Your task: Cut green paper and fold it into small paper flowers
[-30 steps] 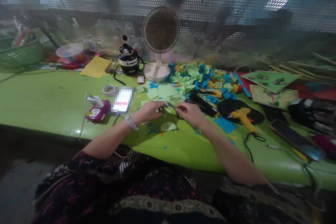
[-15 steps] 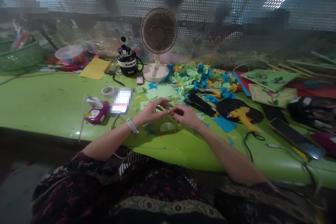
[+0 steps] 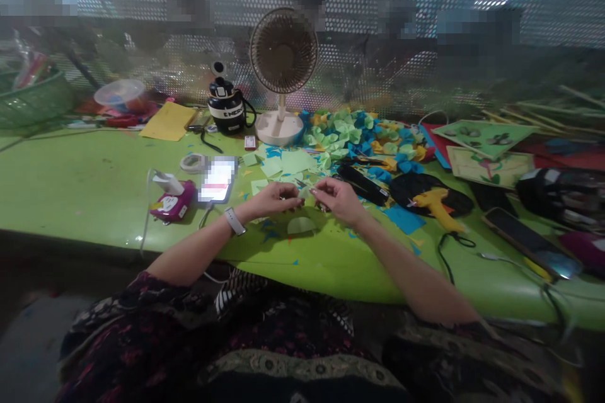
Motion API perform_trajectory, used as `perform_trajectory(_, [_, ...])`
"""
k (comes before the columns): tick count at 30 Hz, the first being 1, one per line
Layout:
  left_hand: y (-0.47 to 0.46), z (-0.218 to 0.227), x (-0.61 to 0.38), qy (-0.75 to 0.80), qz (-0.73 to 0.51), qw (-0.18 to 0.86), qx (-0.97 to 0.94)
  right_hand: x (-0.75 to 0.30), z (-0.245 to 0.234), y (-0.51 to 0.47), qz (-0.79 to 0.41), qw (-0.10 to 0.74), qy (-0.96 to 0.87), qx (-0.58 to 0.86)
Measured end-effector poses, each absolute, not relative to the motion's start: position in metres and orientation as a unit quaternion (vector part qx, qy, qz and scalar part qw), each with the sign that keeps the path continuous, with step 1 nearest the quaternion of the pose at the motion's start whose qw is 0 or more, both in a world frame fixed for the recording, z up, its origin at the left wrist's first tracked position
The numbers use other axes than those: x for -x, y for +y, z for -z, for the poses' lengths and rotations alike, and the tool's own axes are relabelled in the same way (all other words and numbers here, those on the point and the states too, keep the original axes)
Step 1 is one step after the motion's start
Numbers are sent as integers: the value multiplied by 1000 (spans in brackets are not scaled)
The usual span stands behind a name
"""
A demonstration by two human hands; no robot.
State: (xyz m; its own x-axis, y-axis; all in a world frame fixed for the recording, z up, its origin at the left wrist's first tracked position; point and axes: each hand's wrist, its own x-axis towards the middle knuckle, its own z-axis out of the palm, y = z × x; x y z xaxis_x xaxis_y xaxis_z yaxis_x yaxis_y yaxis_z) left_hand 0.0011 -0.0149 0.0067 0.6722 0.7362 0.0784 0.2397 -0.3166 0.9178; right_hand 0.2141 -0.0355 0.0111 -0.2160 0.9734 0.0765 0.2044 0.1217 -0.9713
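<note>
A small piece of pale green paper [image 3: 306,194] is between my two hands, near the fingertips. My left hand [image 3: 278,199], with a pale watch band [image 3: 235,221] on the wrist, pinches at its left edge. My right hand [image 3: 338,200] pinches its right side between thumb and fingers. Just below them a pale green half-round paper piece [image 3: 301,225] lies on the green table [image 3: 265,271]. Beyond the hands are flat pale green sheets [image 3: 293,164] and a heap of folded green, blue and yellow paper pieces [image 3: 343,132]. A black stapler [image 3: 363,184] lies beside my right hand.
A yellow glue gun [image 3: 435,204] rests on a black round mat at the right, near a dark phone [image 3: 532,242]. To the left are a lit phone [image 3: 218,179], a tape roll [image 3: 193,164] and a purple corded device [image 3: 174,201]. Behind stand a fan [image 3: 283,53] and black bottle [image 3: 225,110].
My fingertips have moved slightly apart, and the small green paper between them now shows more clearly. The half-round piece stays on the table.
</note>
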Motion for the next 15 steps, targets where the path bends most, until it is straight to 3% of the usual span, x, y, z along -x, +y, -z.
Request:
perform_trajectory(5, [-25, -15, -1, 364, -123, 281, -880, -219, -12, -29, -447, 485, -572, 488])
perform_trajectory(7, [-28, -14, -3, 370, -85, 244, -892, -219, -12, -28, -453, 491, -565, 484])
perform_trajectory(10, [-29, -9, -5, 357, -75, 275, -889, -218, -10, -28, -461, 478, -576, 476])
perform_trajectory(15, [-22, -1, -4, 369, -140, 438, -808, -218, -8, -31, -442, 475, -603, 464])
